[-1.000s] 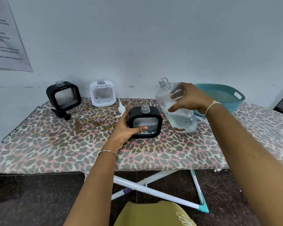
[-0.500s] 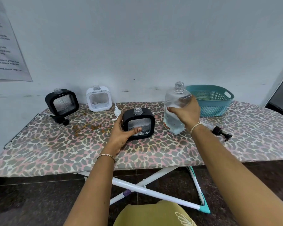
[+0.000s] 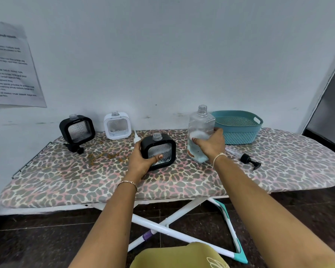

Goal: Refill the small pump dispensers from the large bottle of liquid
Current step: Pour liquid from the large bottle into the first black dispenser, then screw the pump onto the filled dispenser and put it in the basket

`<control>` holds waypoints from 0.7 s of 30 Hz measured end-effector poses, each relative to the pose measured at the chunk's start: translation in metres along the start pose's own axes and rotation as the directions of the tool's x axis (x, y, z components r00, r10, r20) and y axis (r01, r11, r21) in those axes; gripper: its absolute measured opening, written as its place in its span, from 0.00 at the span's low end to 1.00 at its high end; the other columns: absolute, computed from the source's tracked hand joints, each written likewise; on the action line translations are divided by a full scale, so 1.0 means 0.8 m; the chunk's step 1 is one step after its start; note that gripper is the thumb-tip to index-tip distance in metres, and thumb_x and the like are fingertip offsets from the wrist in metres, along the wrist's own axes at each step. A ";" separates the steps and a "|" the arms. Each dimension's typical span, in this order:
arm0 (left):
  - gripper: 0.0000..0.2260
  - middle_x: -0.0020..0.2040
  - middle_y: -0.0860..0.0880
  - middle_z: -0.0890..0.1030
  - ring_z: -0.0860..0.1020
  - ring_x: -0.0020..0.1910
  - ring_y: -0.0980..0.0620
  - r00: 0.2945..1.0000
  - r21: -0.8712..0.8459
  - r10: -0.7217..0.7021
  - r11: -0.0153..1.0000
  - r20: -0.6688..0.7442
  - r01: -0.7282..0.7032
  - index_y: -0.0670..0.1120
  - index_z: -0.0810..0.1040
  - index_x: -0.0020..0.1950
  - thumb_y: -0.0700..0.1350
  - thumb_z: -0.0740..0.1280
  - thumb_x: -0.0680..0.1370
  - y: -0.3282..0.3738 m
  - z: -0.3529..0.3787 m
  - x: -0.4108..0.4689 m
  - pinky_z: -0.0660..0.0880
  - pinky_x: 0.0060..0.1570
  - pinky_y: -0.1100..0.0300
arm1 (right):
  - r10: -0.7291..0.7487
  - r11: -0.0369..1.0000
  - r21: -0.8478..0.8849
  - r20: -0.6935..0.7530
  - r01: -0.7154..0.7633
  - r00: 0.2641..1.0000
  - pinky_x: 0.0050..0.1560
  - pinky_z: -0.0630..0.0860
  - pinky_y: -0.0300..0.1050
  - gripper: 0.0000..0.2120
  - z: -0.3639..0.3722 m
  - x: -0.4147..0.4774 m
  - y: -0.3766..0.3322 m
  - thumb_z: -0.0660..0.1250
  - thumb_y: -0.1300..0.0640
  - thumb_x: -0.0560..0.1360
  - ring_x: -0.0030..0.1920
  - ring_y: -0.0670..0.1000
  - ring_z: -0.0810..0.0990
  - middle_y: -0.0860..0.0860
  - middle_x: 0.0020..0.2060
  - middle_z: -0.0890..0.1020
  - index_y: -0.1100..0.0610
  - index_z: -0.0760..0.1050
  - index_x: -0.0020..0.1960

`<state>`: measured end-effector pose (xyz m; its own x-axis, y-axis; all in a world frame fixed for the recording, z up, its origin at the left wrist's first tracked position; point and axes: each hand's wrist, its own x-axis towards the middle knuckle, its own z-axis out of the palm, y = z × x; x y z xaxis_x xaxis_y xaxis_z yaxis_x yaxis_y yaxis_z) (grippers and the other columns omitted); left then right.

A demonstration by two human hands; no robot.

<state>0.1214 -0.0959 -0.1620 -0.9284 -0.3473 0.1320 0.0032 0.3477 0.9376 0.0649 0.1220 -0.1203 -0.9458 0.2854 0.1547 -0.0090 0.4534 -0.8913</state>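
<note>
A black square dispenser [image 3: 163, 147] with an open neck stands mid-board; my left hand [image 3: 141, 159] grips its left side, thumb across its clear front. To its right the large clear bottle [image 3: 200, 130] stands upright and uncapped, with a little liquid at the bottom. My right hand [image 3: 211, 145] holds its lower right side. A second black dispenser [image 3: 77, 128] and a white dispenser [image 3: 117, 125] stand open-necked at the back left.
The leopard-print ironing board [image 3: 182, 180] carries everything. A teal basket [image 3: 238, 127] sits at the back right. One black pump head [image 3: 249, 160] lies right of the bottle, another [image 3: 74, 147] before the far black dispenser, and a white pump [image 3: 136, 139] behind my left hand.
My right hand has brought the large bottle from a tilt over the dispenser back upright onto the board. The left hand keeps its hold on the black dispenser.
</note>
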 end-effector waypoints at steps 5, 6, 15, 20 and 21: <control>0.33 0.62 0.45 0.78 0.76 0.60 0.45 0.992 0.033 0.014 0.999 -0.123 -0.010 0.45 0.69 0.66 0.43 0.80 0.65 -0.002 -0.004 -0.010 0.73 0.60 0.53 | -0.091 0.986 -0.148 -0.129 0.071 0.987 0.73 0.49 0.46 0.43 0.016 -0.063 0.024 0.72 0.49 0.72 0.74 0.55 0.58 0.58 0.74 0.59 0.61 0.51 0.76; 0.34 0.61 0.44 0.78 0.76 0.60 0.44 0.990 0.037 0.006 0.999 -0.142 0.000 0.45 0.69 0.66 0.44 0.80 0.64 -0.004 -0.007 -0.010 0.73 0.61 0.52 | -0.138 0.979 -0.165 -0.120 0.118 0.983 0.74 0.45 0.48 0.41 0.024 -0.077 0.033 0.70 0.50 0.74 0.75 0.55 0.55 0.57 0.75 0.56 0.60 0.50 0.76; 0.34 0.62 0.45 0.77 0.75 0.61 0.45 0.993 0.065 0.009 0.998 -0.114 -0.002 0.45 0.69 0.67 0.42 0.80 0.65 -0.010 -0.051 -0.004 0.72 0.62 0.52 | -0.425 0.790 -0.315 0.335 0.526 0.841 0.66 0.71 0.48 0.23 0.084 -0.077 0.029 0.67 0.61 0.74 0.63 0.52 0.72 0.52 0.64 0.70 0.55 0.67 0.67; 0.35 0.58 0.49 0.76 0.74 0.57 0.51 0.999 0.066 0.018 0.998 -0.040 -0.016 0.46 0.68 0.68 0.42 0.80 0.65 -0.014 -0.061 0.010 0.72 0.59 0.58 | -0.301 0.711 -0.432 0.526 0.555 0.795 0.68 0.69 0.55 0.29 0.110 -0.039 0.009 0.63 0.61 0.76 0.69 0.61 0.68 0.59 0.75 0.56 0.53 0.59 0.75; 0.35 0.57 0.50 0.75 0.73 0.56 0.53 1.000 0.069 0.015 0.998 -0.022 -0.014 0.46 0.68 0.68 0.41 0.79 0.65 -0.015 -0.062 0.013 0.71 0.57 0.61 | -0.275 0.695 -0.451 0.553 0.560 0.786 0.68 0.69 0.57 0.29 0.115 -0.030 0.009 0.63 0.59 0.77 0.69 0.62 0.68 0.60 0.75 0.55 0.52 0.58 0.75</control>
<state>0.1299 -0.1466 -0.1557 -0.9197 -0.3613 0.1536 -0.0095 0.4116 0.9113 0.0578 0.0404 -0.1697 -0.9209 -0.3672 0.1306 -0.3894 0.8555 -0.3412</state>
